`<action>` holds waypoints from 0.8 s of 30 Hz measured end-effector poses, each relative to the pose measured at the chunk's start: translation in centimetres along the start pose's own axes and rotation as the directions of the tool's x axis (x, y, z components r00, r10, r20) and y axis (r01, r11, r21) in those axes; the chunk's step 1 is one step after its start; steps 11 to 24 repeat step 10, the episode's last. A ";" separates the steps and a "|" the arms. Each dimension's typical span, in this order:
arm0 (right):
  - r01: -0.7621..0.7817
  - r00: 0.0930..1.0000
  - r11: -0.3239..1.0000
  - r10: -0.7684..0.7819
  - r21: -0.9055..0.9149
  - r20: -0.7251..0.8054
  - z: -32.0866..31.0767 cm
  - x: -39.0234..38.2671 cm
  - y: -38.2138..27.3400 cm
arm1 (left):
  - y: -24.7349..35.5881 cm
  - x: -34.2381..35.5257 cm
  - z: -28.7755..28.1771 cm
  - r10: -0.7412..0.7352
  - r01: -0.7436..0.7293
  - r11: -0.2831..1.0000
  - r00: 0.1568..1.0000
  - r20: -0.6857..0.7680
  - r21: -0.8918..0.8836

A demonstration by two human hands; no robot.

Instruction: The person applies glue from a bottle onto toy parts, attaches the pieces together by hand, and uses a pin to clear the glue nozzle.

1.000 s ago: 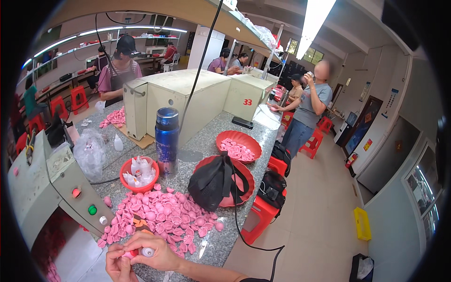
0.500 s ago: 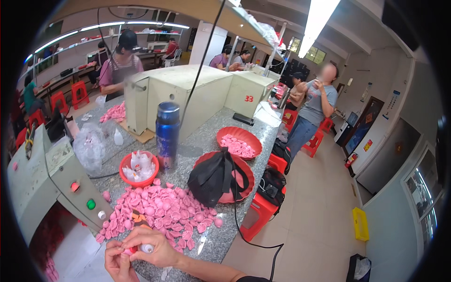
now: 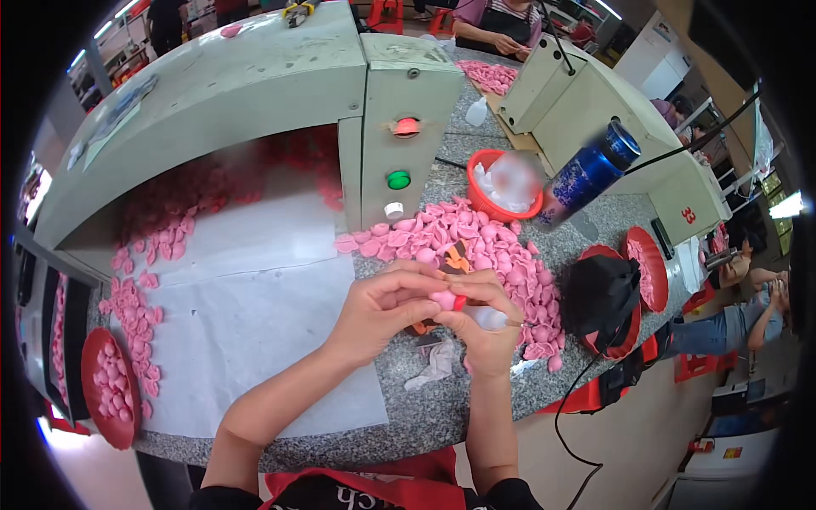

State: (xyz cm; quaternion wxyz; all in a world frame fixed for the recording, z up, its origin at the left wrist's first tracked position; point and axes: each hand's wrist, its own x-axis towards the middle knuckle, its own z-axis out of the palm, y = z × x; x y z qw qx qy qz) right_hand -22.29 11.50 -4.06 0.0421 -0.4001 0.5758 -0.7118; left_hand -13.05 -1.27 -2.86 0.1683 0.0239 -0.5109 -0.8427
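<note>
Between the fingertips of my left hand [image 3: 382, 306] is a small rounded pink piece [image 3: 444, 299], pinched close to my right hand [image 3: 489, 327]. My right hand curls round a small whitish squeeze bottle [image 3: 485, 318], mostly hidden by the palm and fingers. A bright red bit [image 3: 459, 303] shows where the two hands meet; whether it belongs to the pink piece or the bottle is unclear. Just beyond my fingers, a heap of pink shell-shaped pieces [image 3: 510, 263] covers the grey speckled table. An orange and dark object [image 3: 457, 257] lies against the heap, partly behind my hands.
A pale green tunnel-shaped machine [image 3: 246, 93] arches over white sheeting [image 3: 272, 340] with more pink pieces. Red dishes [image 3: 93, 357] of pieces stand at the edges. A red basket [image 3: 483, 197] of white bottles, a blue flask [image 3: 586, 174] and a black bag [image 3: 599, 297] are right.
My view has swung left and down, bringing the machine opening, white sheeting and both forearms into sight. My hands remain together around the pink piece and the bottle.
</note>
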 end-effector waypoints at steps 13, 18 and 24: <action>0.011 0.998 0.999 -0.013 0.032 0.062 -0.7 -0.5 -0.1 | -1.1 0.0 0.0 0.077 -0.079 0.997 0.995 0.062 0.026; 0.011 0.998 0.999 -0.013 0.032 0.062 -0.7 -0.5 -0.1 | -1.1 0.0 0.0 0.077 -0.079 0.997 0.995 0.062 0.026; 0.011 0.998 0.999 -0.013 0.032 0.062 -0.7 -0.5 -0.1 | -1.1 0.0 0.0 0.077 -0.079 0.997 0.995 0.062 0.026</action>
